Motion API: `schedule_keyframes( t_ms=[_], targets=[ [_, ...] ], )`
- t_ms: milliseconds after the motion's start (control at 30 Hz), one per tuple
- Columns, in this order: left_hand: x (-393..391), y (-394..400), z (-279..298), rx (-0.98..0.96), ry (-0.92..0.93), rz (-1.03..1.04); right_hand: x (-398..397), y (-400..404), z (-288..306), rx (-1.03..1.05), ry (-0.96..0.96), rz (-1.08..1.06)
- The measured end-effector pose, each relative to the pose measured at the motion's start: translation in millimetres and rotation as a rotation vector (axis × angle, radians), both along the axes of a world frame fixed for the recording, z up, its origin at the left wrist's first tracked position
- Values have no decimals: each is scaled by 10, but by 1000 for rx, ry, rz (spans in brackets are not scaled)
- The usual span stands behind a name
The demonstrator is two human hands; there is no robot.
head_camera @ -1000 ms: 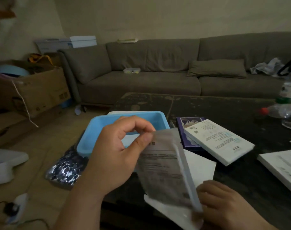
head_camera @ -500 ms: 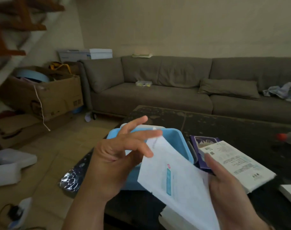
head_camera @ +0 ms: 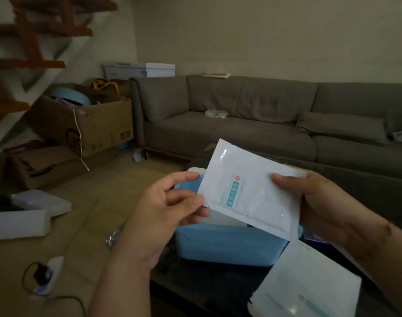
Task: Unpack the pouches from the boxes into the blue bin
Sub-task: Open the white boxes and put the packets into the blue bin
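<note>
A white pouch (head_camera: 250, 193) with a blue label and a small red mark is held tilted above the blue bin (head_camera: 227, 245). My right hand (head_camera: 319, 202) grips its right edge, thumb on the front. My left hand (head_camera: 165, 209) pinches the pouch's lower left edge between thumb and fingers. The bin stands at the near left corner of the dark table (head_camera: 367, 186), with something white inside it. Another white pouch or sheet (head_camera: 309, 287) lies at the lower right, in front of the bin.
A grey sofa (head_camera: 252, 124) runs behind the table. An open cardboard box (head_camera: 87, 124) and flattened cardboard sit on the floor at left, under wooden stairs. White foam pieces (head_camera: 23, 213) and a power strip (head_camera: 46, 277) with a cable lie on the floor.
The pouch has come up from low over the table to above the bin, now facing me. My right hand moved to its right edge. The view tilted up and left.
</note>
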State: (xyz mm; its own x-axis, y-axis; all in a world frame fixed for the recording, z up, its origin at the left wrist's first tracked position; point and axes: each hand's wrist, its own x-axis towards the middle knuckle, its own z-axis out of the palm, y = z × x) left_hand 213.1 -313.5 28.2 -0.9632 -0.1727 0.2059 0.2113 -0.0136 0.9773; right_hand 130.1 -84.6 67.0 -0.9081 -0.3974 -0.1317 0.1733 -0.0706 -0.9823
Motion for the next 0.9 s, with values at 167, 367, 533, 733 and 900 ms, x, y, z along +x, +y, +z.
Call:
schedule_keyframes(
  t_ms=[167, 367, 533, 733, 900],
  targets=[
    [59, -53, 30, 66, -72, -72, -75, -60, -7, 55, -28, 62],
    [-61, 65, -10, 138, -248, 187, -23, -154, 37, 264, 30, 231],
    [-113, 63, -47, 319, -332, 183, -24, -182, 14, 269, 35, 267],
    [-117, 74, -70, 608, -258, 120, -150, -199, -48, 199, -5, 221],
    [-32, -106, 25, 1022, 24, 398, -533, -261, -83, 192, -20, 43]
  ],
)
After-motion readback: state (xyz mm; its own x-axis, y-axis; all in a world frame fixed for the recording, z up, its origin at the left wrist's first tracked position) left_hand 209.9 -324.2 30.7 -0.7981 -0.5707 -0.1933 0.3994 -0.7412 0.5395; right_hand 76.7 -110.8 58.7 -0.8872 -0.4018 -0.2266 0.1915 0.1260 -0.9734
